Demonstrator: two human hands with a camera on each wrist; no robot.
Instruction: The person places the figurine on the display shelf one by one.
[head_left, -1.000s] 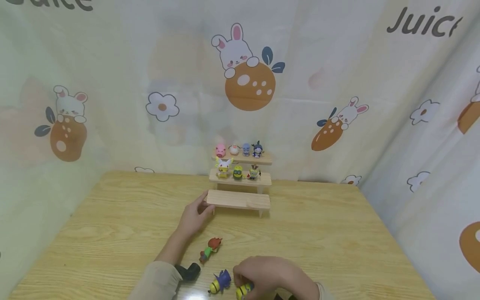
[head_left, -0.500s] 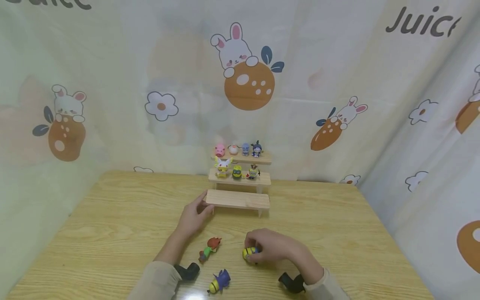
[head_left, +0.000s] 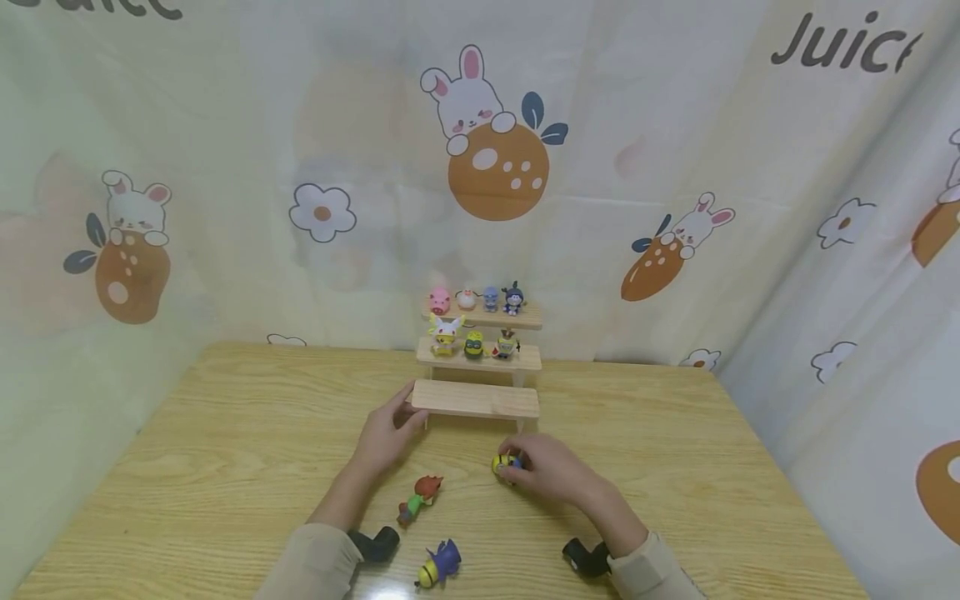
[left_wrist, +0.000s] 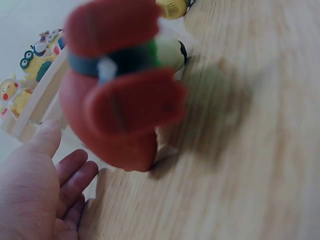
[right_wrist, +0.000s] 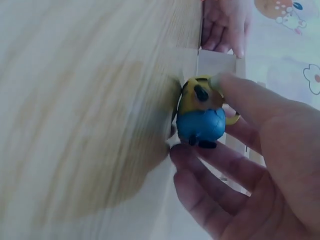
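Observation:
My right hand (head_left: pixel 551 471) pinches a yellow minion figure (head_left: pixel 504 465) with blue overalls between thumb and fingers, tilted on its side low over the table in front of the stand. In the right wrist view the minion figure (right_wrist: pixel 201 112) shows its blue lower body. My left hand (head_left: pixel 386 433) grips the left end of the lowest step of a wooden tiered display stand (head_left: pixel 472 398), thumb in front. A red-haired figure (head_left: pixel 421 500) in green lies beside the left forearm; its reddish-brown shoes (left_wrist: pixel 132 102) loom large in the left wrist view.
Another minion figure (head_left: pixel 441 564) in purple lies near the front edge. Small figures, among them a pink pig (head_left: pixel 440 300) and a minion in green (head_left: pixel 474 345), stand on the upper two steps. A printed curtain (head_left: pixel 360 275) hangs behind the table (head_left: pixel 660 467).
My right hand has lifted the yellow minion figure from the front of the table and carried it forward toward the stand. My left hand stays on the stand.

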